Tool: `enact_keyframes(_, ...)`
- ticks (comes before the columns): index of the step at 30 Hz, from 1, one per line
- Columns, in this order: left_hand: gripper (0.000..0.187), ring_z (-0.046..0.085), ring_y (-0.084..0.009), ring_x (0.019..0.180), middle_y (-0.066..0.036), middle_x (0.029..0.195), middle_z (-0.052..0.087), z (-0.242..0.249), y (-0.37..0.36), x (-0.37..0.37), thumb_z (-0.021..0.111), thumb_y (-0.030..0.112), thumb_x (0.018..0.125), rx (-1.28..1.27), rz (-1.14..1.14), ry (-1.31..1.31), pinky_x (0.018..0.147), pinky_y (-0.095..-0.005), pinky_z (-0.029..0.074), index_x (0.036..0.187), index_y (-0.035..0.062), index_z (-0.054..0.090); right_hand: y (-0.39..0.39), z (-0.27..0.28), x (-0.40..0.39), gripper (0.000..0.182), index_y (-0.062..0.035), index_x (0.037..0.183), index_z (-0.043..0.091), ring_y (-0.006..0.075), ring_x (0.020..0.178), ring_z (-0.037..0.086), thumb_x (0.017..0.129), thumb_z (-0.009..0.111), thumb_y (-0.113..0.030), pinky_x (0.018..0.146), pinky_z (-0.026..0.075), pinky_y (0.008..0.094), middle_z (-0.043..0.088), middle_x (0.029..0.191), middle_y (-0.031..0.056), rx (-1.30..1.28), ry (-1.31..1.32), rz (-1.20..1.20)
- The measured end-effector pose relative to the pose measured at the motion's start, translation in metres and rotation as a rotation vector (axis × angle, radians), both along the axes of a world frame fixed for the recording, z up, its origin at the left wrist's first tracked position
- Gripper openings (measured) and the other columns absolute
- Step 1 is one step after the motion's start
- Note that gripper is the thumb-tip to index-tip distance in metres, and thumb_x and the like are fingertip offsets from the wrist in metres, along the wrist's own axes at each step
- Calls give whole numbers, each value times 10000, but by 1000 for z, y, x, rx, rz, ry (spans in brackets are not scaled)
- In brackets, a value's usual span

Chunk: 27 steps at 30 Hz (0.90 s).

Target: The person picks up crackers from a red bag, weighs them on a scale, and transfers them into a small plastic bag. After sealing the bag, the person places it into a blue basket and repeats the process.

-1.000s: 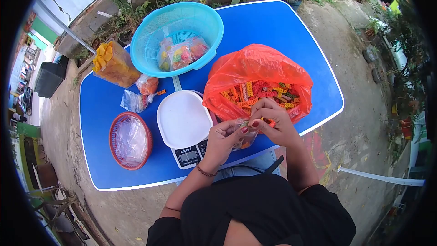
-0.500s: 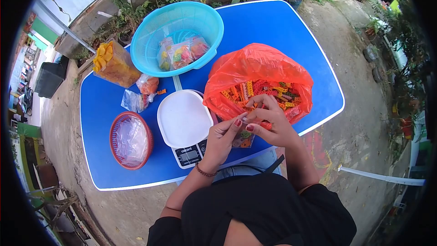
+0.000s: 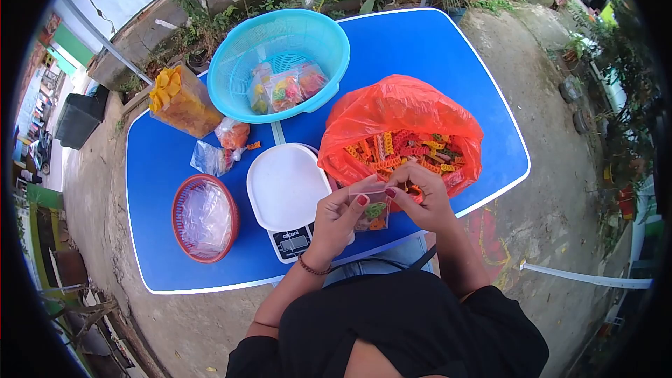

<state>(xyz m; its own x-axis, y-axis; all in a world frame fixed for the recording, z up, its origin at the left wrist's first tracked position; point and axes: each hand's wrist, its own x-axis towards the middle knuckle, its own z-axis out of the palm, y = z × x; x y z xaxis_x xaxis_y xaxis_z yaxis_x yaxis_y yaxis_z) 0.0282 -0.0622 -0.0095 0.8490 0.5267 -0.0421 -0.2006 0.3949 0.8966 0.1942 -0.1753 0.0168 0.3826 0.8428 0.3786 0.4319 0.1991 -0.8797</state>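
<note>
Between my two hands hangs a small clear plastic bag [image 3: 376, 215] with green and orange snack pieces inside. My left hand [image 3: 339, 215] pinches its top edge on one side, and my right hand [image 3: 424, 199] pinches the other side, thumb against fingers. Just beyond them a large red plastic bag [image 3: 406, 108] stands wide open, full of colourful ridged snack pieces [image 3: 413, 147]. Beside my left hand sits a kitchen scale [image 3: 290, 243] with a white tray [image 3: 288, 185] on it, bare on top.
A turquoise basket [image 3: 336, 91] at the back holds several filled bags [image 3: 287, 89]. A red basket [image 3: 176, 218] at the left contains clear empty bags [image 3: 205, 217]. Behind it are small packets [image 3: 210, 158] and a container of yellow chips [image 3: 183, 101]. All stand on a blue table [image 3: 157, 168].
My right hand's fingers have come down to pinch the bag's top edge. The bag now hangs stretched between both hands, more of it showing.
</note>
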Motion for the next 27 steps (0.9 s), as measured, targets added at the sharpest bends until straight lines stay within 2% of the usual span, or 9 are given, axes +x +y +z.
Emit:
enact_keyframes(4,389,688,-264,1098,-184,1244,657,-3,-1,0,503,233,1079,-344,-61,-22,917,-409,588,1340,-53,538,-9,-4,21,70,17,958,686,174,790,635,899,663,-14,744,497,290,665,874,95,-56,242,-219)
enact_keyframes(7,379,687,-342,1112,-239,1251,645,-3,3,1,449,254,1091,-477,1,6,891,-473,608,1333,-34,501,-14,2,37,110,-1,972,709,233,827,662,871,667,-18,761,520,334,693,904,119,-301,-100,-343)
enact_keyframes(10,392,684,-361,1114,-241,1245,643,-3,7,3,425,248,1095,-529,-2,-60,905,-492,603,1349,-47,477,-17,-3,37,164,-25,978,725,313,880,661,822,676,-20,798,532,408,711,914,130,-412,-472,-270)
enact_keyframes(13,392,681,-371,1116,-243,1234,645,-18,8,5,413,246,1095,-495,54,7,914,-503,601,1335,-58,478,-15,-17,34,214,-30,987,727,361,913,639,776,694,-27,831,526,462,711,904,136,-480,-628,-238)
enact_keyframes(16,347,703,-353,1068,-228,1183,669,-16,9,0,454,214,1082,-541,43,-21,878,-481,619,1283,-61,522,-13,-12,32,213,-24,991,726,371,909,640,783,689,-4,843,532,443,711,917,141,-450,-602,-262)
enact_keyframes(19,291,726,-327,1003,-208,1117,693,-6,9,-2,511,179,1062,-325,17,82,831,-447,637,1209,-64,575,-8,-8,31,183,-10,986,721,295,884,678,813,682,35,817,544,383,717,905,130,-278,-437,-354)
enact_keyframes(22,233,745,-226,902,-168,1018,730,-5,6,-4,654,97,984,-217,76,105,786,-353,635,1146,-70,645,-3,3,17,164,0,983,719,186,867,688,841,677,70,785,539,333,718,890,104,-101,103,-326)
enact_keyframes(25,255,735,-167,886,-149,1011,745,-2,6,-7,694,85,960,-57,69,143,780,-298,617,1162,-66,659,0,14,-1,174,40,1050,670,85,908,641,890,648,105,791,522,247,679,1003,49,-10,357,-157)
enact_keyframes(27,272,727,-140,886,-141,1015,751,1,6,-9,706,87,954,-2,61,168,775,-268,603,1176,-65,662,4,14,-8,173,20,1015,681,96,877,632,863,664,100,772,510,252,678,983,55,-49,262,-96)
